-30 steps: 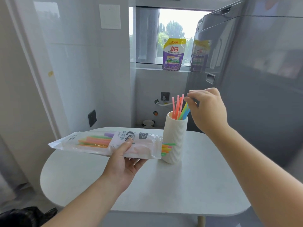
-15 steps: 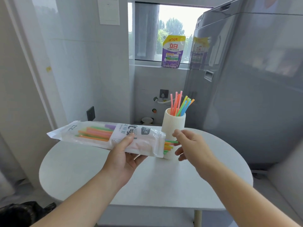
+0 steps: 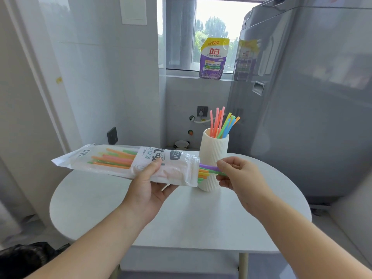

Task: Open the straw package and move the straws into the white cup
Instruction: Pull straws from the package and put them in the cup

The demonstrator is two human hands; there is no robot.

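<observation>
The right hand (image 3: 240, 176) has come down from the cup's rim to the bag's open end and now pinches the purple and green straws (image 3: 209, 168) that stick out there, fingers closed on their tips. The left hand (image 3: 150, 183) grips the bag (image 3: 124, 162) mid-length, holding it level above the tabletop (image 3: 181, 218) with its mouth just in front of the cup (image 3: 213, 156). Several straws already stand in the cup; more lie in the bag. The step looks like another transfer: next, draw these out sideways, upend them and drop them in.
</observation>
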